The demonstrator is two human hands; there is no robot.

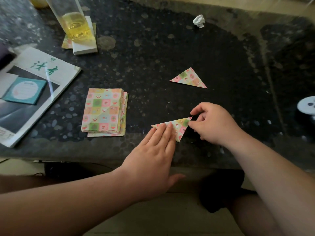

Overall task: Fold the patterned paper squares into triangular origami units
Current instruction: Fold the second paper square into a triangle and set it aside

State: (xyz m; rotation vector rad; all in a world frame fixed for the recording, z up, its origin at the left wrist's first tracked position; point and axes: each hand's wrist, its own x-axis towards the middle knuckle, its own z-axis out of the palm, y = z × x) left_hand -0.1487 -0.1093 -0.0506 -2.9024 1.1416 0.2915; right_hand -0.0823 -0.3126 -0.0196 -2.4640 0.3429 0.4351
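A single head-worn wide-angle view looks forward and down, close over the dark surface (170,48); the left hand (153,150) extends in from 7 o'clock, the right hand (215,124) from 5 o'clock.

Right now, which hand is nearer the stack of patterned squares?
Left. The left hand presses the triangle beside the stack; the right hand pinches its far corner, farther off.

Dim, soft light reaches the dark desk (170,48) from the far side and leaves a pale, washed-out sheen along its left and far edges. The middle is sharpest, and the folded triangle (180,127) reads clearly there. The glass (75,23) and the magazine (64,72) look smeared, with a glare streak across the cover. The forearms (68,210) nearest the camera sit in shade. Wide-angle bowing curves the desk's near edge.
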